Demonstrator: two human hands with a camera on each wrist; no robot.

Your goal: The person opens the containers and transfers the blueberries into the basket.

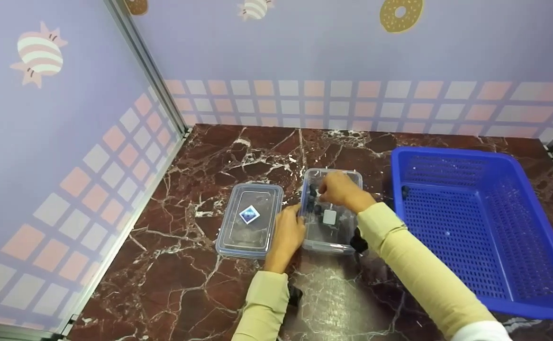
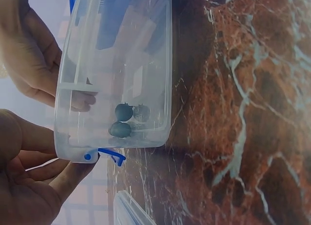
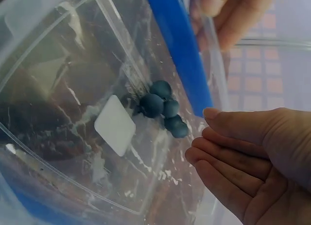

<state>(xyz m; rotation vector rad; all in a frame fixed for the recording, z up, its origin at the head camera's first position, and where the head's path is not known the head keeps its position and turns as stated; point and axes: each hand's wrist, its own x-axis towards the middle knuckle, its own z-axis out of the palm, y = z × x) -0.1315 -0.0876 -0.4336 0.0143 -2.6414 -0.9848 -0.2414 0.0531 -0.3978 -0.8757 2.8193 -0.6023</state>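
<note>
A clear plastic box [image 1: 330, 248] with blue clasps stands uncovered on the marbled table. Several dark blue round berries [image 3: 151, 105], resembling blueberries, lie at its left side beside a white square [image 3: 115, 126]. My left hand [image 1: 289, 229] pinches the box's left rim between thumb and fingers, as the left wrist view shows. Over the inside of the box hangs my right hand [image 1: 345, 192], fingers loosely bent and thumb apart from them, with nothing between. In the right wrist view its fingertips [image 3: 192, 154] are close to the berries.
Left of the box lies a clear lid [image 1: 250, 241] with a blue diamond label. To the right stands a large blue perforated basket [image 1: 399, 158], with a dark berry [image 1: 404, 191] at its left wall. Patterned panels [image 1: 276, 57] enclose the table's back and sides.
</note>
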